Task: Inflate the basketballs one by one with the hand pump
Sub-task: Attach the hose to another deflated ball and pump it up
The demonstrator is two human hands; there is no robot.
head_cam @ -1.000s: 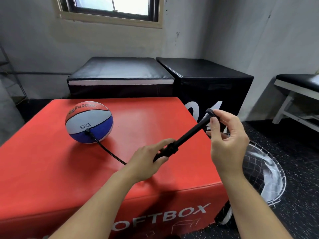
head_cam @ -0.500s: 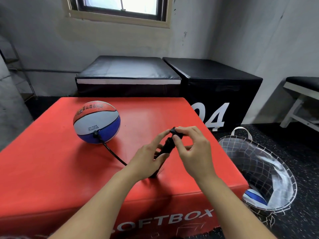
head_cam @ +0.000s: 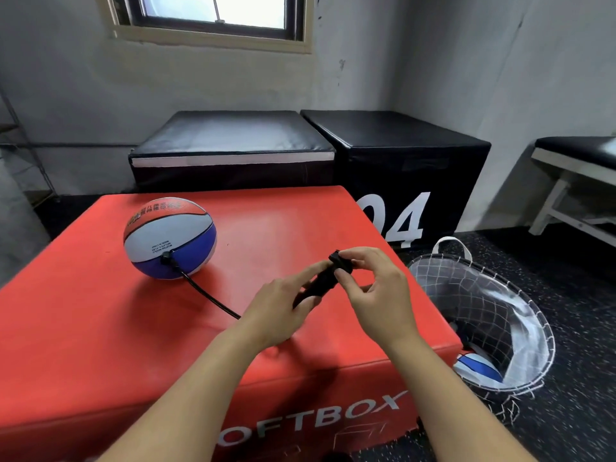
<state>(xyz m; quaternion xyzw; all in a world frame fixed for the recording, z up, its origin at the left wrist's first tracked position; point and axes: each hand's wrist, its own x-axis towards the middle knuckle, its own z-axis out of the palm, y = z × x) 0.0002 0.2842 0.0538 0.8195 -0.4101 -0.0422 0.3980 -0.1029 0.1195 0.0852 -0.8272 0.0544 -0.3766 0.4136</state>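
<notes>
A red, white and blue basketball (head_cam: 170, 237) sits on the red soft box (head_cam: 100, 328), left of centre. A black hose (head_cam: 206, 295) runs from its valve toward my hands. My left hand (head_cam: 276, 311) grips the black hand pump (head_cam: 321, 281) around its barrel. My right hand (head_cam: 376, 291) pinches the pump's handle at the top end, pushed in close to the barrel. Another blue and white basketball (head_cam: 478, 366) lies in the mesh basket (head_cam: 520, 311) on the floor to the right.
Two black padded boxes (head_cam: 233, 145) stand behind the red box, one marked 04 (head_cam: 396, 218). A white bench with a black pad (head_cam: 576, 165) stands at the right by the wall. The floor is dark speckled rubber.
My right hand has pushed the pump handle in from fully drawn out to close against the barrel. The view has shifted slightly right, showing more of the basket.
</notes>
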